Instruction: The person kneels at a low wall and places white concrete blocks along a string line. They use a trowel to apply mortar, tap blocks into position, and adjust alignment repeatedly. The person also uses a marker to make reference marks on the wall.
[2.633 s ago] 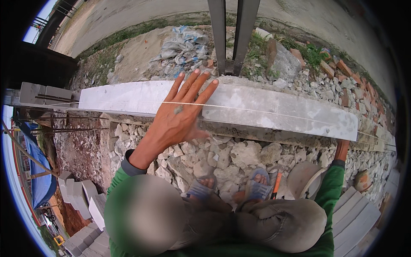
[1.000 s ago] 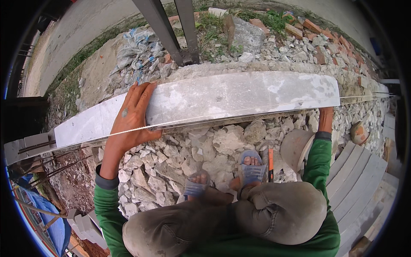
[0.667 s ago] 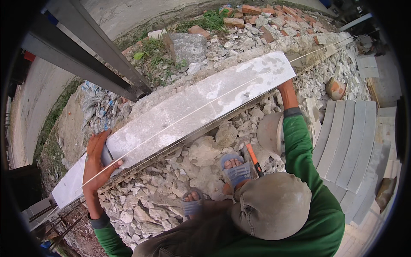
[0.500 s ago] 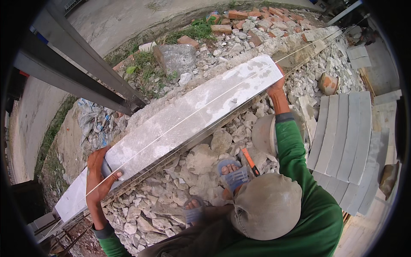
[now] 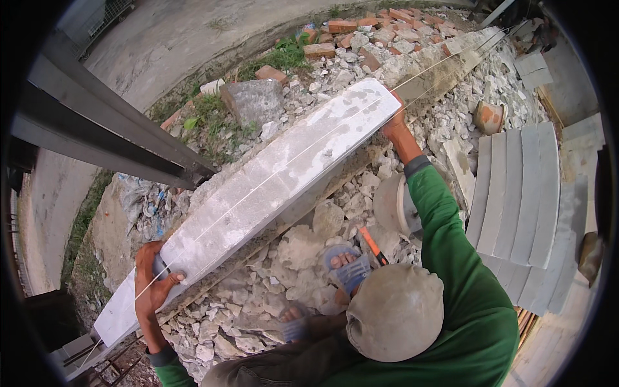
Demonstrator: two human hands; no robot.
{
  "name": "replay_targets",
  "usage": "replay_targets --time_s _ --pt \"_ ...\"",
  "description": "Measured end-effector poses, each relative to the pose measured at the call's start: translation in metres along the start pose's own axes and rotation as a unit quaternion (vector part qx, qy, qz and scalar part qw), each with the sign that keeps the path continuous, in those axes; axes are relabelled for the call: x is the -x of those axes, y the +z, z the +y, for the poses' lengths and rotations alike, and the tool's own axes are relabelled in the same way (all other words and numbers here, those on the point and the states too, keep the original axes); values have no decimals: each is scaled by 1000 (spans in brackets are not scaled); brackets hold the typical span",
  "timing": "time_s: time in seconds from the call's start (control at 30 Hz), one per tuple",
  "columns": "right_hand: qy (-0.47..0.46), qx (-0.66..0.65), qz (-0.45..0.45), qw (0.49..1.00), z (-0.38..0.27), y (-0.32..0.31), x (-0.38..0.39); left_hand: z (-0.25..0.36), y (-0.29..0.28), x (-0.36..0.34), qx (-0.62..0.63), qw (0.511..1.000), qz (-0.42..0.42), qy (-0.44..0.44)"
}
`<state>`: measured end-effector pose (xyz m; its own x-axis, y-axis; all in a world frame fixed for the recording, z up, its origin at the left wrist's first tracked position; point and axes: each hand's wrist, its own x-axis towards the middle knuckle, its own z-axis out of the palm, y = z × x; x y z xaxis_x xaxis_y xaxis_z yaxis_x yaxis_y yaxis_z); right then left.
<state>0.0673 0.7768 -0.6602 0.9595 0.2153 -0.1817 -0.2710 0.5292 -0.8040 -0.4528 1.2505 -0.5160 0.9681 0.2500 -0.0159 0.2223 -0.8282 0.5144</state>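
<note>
A long, pale grey concrete block [image 5: 277, 177] lies diagonally across the rubble strip, with damp-looking patches on its top. My right hand [image 5: 401, 137] is wrapped around its far right end; most of those fingers are hidden beneath or behind it. My left hand [image 5: 149, 287] grips near the opposite end, thumb on the near side. There a dark gap parts it from another pale block [image 5: 116, 314], further left. A thin white string [image 5: 429, 64] runs lengthwise over the long block and past my left hand.
Rubble [image 5: 300, 245] surrounds my sandaled feet. An orange-handled tool [image 5: 370, 242] lies by one foot, near a round bucket [image 5: 391, 205]. Grey slabs [image 5: 512, 193] are stacked at right. Steel posts [image 5: 122, 122] stand left; broken bricks [image 5: 342, 27] lie beyond.
Both hands keep hold of the long block. Its right end has shifted left, and more of its near side face shows. The whole view has turned slightly.
</note>
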Motion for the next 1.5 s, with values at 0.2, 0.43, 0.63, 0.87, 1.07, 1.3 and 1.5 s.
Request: replay_targets --time_s 0.2,0.43,0.63,0.87,1.07,1.3,1.5 --pt "-9 6 -26 1000 10 -18 -14 4 -3 -5 4 1000 -16 -24" --pt "-8 21 13 1000 21 -80 -58 -2 -3 0 7 999 -13 -37" --pt "16 46 -20 999 17 -98 -80 0 -14 -2 46 996 -64 -47" --pt "1 41 -2 999 11 -69 -60 25 7 6 -190 980 -20 63" --pt "13 23 -33 999 2 -42 -39 38 26 -4 -131 991 -24 16" --pt "16 -13 -66 998 -14 -42 -18 62 2 -13 -149 988 -13 20" --pt "-48 34 -97 994 -11 -41 -21 69 -21 -17 -152 987 15 53"
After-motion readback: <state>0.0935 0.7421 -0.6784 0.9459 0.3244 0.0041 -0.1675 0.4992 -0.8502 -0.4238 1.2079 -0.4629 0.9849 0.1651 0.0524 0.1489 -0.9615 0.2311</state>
